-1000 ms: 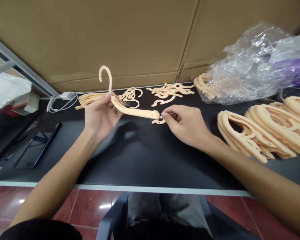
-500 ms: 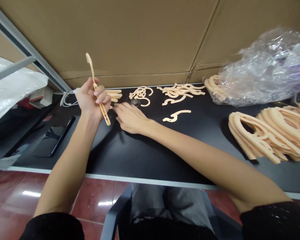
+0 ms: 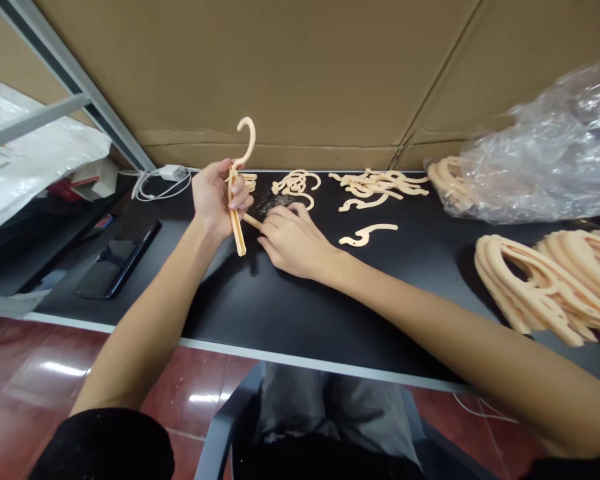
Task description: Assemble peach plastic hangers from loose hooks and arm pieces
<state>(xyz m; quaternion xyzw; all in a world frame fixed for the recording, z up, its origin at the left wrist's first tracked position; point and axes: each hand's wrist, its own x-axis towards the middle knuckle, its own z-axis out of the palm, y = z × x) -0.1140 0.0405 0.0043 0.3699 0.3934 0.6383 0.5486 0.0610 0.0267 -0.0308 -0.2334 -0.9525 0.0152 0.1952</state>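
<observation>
My left hand [image 3: 215, 198] is closed round a peach plastic hanger piece [image 3: 237, 220] with its hook [image 3: 247, 137] pointing up, held above the black table [image 3: 290, 300]. My right hand [image 3: 293, 239] rests on the table just right of it, fingers pinched on a small peach strip [image 3: 253, 221] that touches the held piece. A loose curved peach part [image 3: 367, 234] lies to the right of that hand.
Heaps of small peach parts [image 3: 377, 187] lie along the back edge by a cardboard wall [image 3: 300, 73]. A stack of large hanger frames [image 3: 545, 283] sits at right, a clear plastic bag [image 3: 535, 167] behind it. A phone [image 3: 117, 259] and white charger cable [image 3: 157, 181] lie at left.
My left hand turned the hanger piece so the hook faces right. My right hand crossed leftward from the curved part and pinched a small strip beside the left hand.
</observation>
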